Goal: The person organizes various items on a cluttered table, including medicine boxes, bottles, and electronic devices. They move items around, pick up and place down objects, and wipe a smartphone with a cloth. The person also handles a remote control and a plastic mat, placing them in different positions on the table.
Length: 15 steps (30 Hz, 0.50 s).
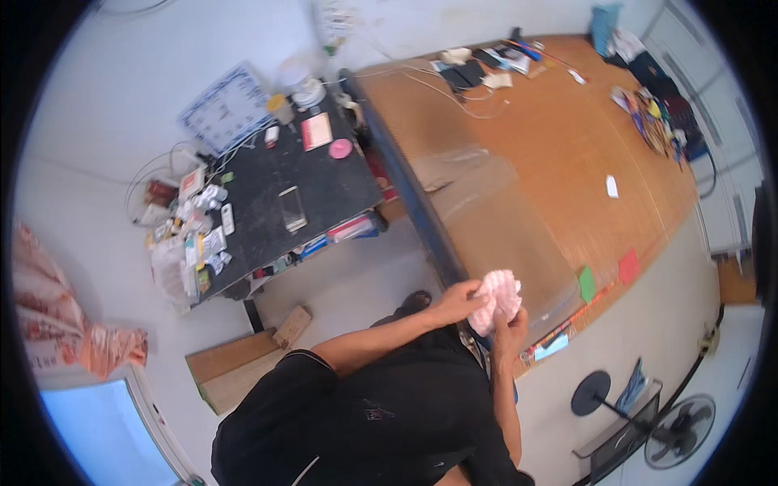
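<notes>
A pink-and-white crumpled cloth [499, 293] is held up between my two hands, over the near corner of a mat-covered bed [608, 140]. My left hand [459, 302] pinches its left side between thumb and fingers. From below, my right hand [512, 328] grips its lower right edge. Part of the cloth is folded over on itself, and its full shape cannot be made out. On the bed beyond it lies a brownish translucent sheet [498, 237].
Left of the bed stands a black-topped desk [255, 182] with a smartphone [293, 208], a pink round lid [340, 149] and clutter along its left side. A cardboard box [237, 370] rests on the floor. A standing fan [679, 431] is at the lower right.
</notes>
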Each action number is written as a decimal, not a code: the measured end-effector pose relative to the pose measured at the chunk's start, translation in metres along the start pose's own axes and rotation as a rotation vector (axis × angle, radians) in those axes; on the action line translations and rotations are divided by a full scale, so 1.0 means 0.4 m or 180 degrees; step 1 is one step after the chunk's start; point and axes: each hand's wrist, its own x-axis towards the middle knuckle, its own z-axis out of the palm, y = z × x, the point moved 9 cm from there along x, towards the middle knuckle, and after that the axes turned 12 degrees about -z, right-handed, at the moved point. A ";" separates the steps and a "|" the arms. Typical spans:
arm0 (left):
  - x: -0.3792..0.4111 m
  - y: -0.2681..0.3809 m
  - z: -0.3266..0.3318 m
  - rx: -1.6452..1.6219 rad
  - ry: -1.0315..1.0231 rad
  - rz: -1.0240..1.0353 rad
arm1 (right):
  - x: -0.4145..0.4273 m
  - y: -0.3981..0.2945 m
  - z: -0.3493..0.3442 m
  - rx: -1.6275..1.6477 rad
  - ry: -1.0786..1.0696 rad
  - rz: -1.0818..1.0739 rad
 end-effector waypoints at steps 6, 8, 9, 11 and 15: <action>-0.082 -0.021 -0.093 -0.1481 -0.0329 -0.0532 | -0.042 -0.037 0.223 -0.1587 -0.1581 -0.0770; -0.096 -0.046 -0.161 -0.1903 -0.0227 -0.0433 | -0.070 -0.090 0.320 -0.2238 -0.1945 -0.1807; -0.101 -0.078 -0.209 -0.2007 -0.0031 -0.0560 | -0.071 -0.085 0.342 -0.2177 -0.1928 -0.1655; -0.112 -0.127 -0.304 -0.2210 0.0352 -0.0826 | -0.074 -0.072 0.366 -0.2057 -0.1883 -0.1341; -0.117 -0.196 -0.581 -0.2187 0.1561 -0.0465 | -0.085 -0.004 0.349 -0.1803 -0.2023 -0.0234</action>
